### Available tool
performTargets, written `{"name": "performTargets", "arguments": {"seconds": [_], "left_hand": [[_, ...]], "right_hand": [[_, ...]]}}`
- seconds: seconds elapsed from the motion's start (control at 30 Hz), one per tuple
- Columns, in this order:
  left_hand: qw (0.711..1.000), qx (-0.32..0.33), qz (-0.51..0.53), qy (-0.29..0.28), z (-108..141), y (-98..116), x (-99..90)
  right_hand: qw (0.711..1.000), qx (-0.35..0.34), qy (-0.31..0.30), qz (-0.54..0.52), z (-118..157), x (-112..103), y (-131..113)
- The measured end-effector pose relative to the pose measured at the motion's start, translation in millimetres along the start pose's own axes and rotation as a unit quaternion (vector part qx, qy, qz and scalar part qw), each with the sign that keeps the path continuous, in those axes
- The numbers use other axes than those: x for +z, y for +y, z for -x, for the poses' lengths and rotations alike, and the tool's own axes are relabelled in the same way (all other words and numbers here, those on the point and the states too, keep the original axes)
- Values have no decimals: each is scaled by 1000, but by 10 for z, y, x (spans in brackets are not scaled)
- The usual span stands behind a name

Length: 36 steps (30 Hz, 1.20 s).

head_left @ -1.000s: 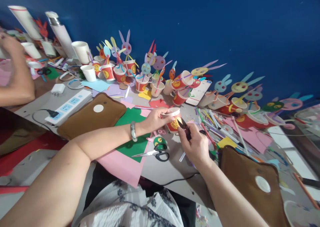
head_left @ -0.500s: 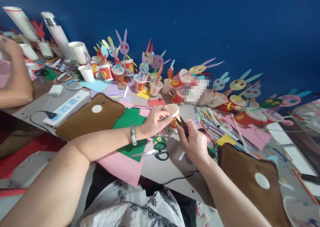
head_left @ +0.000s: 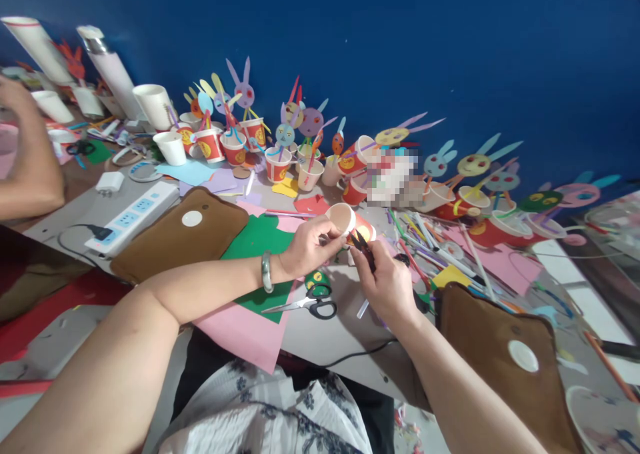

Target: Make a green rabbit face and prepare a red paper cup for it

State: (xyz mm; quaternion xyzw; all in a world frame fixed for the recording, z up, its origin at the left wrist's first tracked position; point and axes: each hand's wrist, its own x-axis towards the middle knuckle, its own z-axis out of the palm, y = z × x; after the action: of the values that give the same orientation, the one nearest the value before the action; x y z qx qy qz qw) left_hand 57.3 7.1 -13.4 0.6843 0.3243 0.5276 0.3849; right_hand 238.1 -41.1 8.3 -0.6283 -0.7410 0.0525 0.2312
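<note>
My left hand (head_left: 315, 246) grips a red-and-white paper cup (head_left: 342, 217) by its rim and side. The cup is tilted, its mouth facing me and its printed side turned to the right. In my right hand (head_left: 387, 284) are dark-bladed scissors (head_left: 362, 243), their tips against the cup's side; my fingers mostly hide the handles. Below the cup, black-handled scissors (head_left: 320, 303) lie on the table beside a green paper face (head_left: 317, 281). Under my left forearm are a green sheet (head_left: 253, 244) and a pink sheet (head_left: 250, 337).
Paper cups with rabbit figures (head_left: 285, 137) line the blue wall. A power strip (head_left: 137, 214) and brown pouch (head_left: 185, 231) lie left, another brown pouch (head_left: 500, 341) right. Straws and paper strips (head_left: 435, 241) are scattered right. Another person's arm (head_left: 33, 154) is at the far left.
The paper cup has tipped so its mouth faces me more and its printed side swings right. The scissor tips stay at its side. The view has shifted slightly.
</note>
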Motion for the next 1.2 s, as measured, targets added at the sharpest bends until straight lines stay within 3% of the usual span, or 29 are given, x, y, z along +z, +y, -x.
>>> {"name": "performTargets", "arguments": {"seconds": [0.1,0.47,1.2], "left_hand": [[1000,20,-21,5,8,-2,6],[1000,-3,30,1,14,58,26],[999,0,31,-9,3,84,13]], "right_hand": [[1000,-1,-3,-1,11,-9,-14],[999,-24,14,40,21,-5,-11],[966,-131,134,177,22,43,79]]}}
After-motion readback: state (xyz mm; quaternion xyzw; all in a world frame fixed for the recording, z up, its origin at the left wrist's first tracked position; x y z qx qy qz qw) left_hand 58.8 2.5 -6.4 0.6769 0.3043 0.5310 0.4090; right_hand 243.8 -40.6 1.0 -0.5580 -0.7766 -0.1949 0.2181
